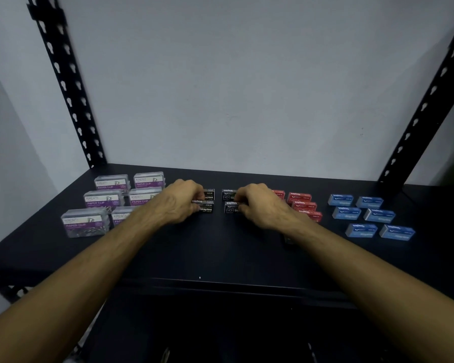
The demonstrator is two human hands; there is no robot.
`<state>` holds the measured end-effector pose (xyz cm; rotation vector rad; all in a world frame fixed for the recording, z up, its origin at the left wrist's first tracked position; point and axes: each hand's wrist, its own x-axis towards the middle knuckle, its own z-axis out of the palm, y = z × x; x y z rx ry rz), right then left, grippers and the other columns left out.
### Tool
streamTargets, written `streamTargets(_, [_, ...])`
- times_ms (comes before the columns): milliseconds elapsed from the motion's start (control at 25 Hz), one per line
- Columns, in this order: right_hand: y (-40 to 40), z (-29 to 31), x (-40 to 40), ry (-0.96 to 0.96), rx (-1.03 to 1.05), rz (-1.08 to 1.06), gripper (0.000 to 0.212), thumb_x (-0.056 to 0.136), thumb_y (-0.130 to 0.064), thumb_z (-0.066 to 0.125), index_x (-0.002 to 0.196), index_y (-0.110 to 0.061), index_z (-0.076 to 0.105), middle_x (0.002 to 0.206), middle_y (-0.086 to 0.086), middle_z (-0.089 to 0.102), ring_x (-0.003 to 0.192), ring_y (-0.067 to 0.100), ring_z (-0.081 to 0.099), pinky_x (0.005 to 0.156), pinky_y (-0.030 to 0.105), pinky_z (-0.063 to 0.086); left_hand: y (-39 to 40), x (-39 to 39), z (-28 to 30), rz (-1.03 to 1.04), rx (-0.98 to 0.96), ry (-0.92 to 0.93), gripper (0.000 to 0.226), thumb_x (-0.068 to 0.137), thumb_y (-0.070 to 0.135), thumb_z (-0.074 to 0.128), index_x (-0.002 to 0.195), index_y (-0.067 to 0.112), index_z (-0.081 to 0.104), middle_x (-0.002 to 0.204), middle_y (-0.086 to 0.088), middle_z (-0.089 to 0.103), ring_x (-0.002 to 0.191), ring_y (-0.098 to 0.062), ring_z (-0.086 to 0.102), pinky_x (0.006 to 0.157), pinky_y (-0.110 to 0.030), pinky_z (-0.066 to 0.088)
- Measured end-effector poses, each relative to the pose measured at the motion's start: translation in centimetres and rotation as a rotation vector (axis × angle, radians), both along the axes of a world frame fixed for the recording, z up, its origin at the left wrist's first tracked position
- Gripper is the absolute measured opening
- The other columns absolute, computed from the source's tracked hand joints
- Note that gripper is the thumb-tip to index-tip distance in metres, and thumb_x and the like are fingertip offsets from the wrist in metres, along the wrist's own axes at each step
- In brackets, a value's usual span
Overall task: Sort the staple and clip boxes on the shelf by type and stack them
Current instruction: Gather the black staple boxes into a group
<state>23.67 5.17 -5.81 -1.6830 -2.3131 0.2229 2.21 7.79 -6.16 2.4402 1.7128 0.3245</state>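
Step in hand: You appear to be working the black staple boxes (pixel 207 203) at the middle of the shelf (pixel 220 247); the other types already lie grouped, so this reads as late in the sorting, with stacking under way or about to begin.

Left hand (pixel 180 203): Your fingers are curled around the left pair of black boxes, touching the nearer one (pixel 206 208); the grip looks closed on it, though the fingertips are hidden.

Right hand (pixel 260 205): Your fingers are bent onto the right pair of black boxes (pixel 230 203), pinching at their right ends; which of the two is held cannot be told.

Paper clip boxes (pixel 110 203): Clear boxes with purple labels, grouped on the left of the shelf, some partly behind your left forearm.

Red staple boxes (pixel 303 203): A close cluster just right of your right hand, partly covered by it.

Blue staple boxes (pixel 370 216): Six in two columns at the far right, well apart from your hands.

Next move: Probably lift one black box squarely onto its neighbour; keep the edges aligned, since small light cartons slide easily.
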Motion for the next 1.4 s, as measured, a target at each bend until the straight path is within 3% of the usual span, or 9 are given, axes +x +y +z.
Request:
streamTargets(440, [2.0,-0.8,-0.7,-0.047,-0.015,-0.004,0.013,0.093,-0.012,0.057,0.099,-0.012,0.068,0.097,0.006,0.07,0.088,0.025,0.065,0.072,0.032,0.049,0.3,0.0,0.1,-0.01,0.008,0.038,0.021,0.09,0.022,0.066,0.111,0.018,0.066,0.113,-0.003,0.067,0.102,-0.022,0.062,0.084,-0.035,0.051])
streamTargets(640, [1.4,-0.3,-0.3,-0.005,0.042,-0.001,0.025,0.091,-0.016,0.06,0.114,-0.014,0.068,0.109,0.004,0.07,0.098,0.023,0.065,0.084,0.033,0.053,0.2,-0.1,0.2,-0.025,0.041,0.069,0.03,0.09,0.029,0.066,0.118,0.019,0.063,0.117,-0.002,0.065,0.105,-0.021,0.061,0.086,-0.035,0.05])
streamTargets(760, [0.5,0.8,0.9,0.021,0.101,-0.011,0.025,0.09,-0.018,0.061,0.114,-0.014,0.068,0.107,0.003,0.069,0.098,0.022,0.065,0.086,0.034,0.053,-0.3,-0.2,0.7,-0.038,0.158,0.078,0.034,0.092,0.037,0.061,0.121,0.019,0.06,0.117,-0.002,0.059,0.109,-0.02,0.056,0.088,-0.038,0.05])
streamTargets(960, [-1.9,2.5,3.7,0.064,0.165,-0.046,0.025,0.093,-0.019,0.062,0.116,-0.012,0.068,0.111,0.003,0.068,0.099,0.017,0.063,0.085,0.029,0.051,-1.6,1.5,1.2,-0.13,0.299,-0.098,0.024,0.094,0.036,0.057,0.113,0.024,0.065,0.112,0.003,0.055,0.107,-0.014,0.051,0.088,-0.039,0.049])
streamTargets(1200, [-5.1,2.6,7.5,0.077,0.159,-0.126,0.023,0.095,-0.021,0.061,0.116,-0.016,0.068,0.112,-0.001,0.067,0.097,0.013,0.062,0.083,0.026,0.05,-3.9,6.2,0.6,-0.275,0.175,-0.414,0.013,0.09,0.032,0.065,0.101,0.027,0.071,0.094,0.011,0.058,0.083,-0.001,0.057,0.075,-0.018,0.045])
streamTargets(1400, [-7.9,0.9,10.3,0.019,0.134,-0.159,0.021,0.096,-0.014,0.057,0.113,-0.016,0.069,0.112,-0.001,0.064,0.093,0.01,0.059,0.079,0.022,0.048,-5.8,10.0,-1.2,-0.368,0.08,-0.421,0.016,0.087,0.033,0.069,0.101,0.026,0.072,0.091,0.01,0.06,0.08,-0.002,0.058,0.075,-0.02,0.049])
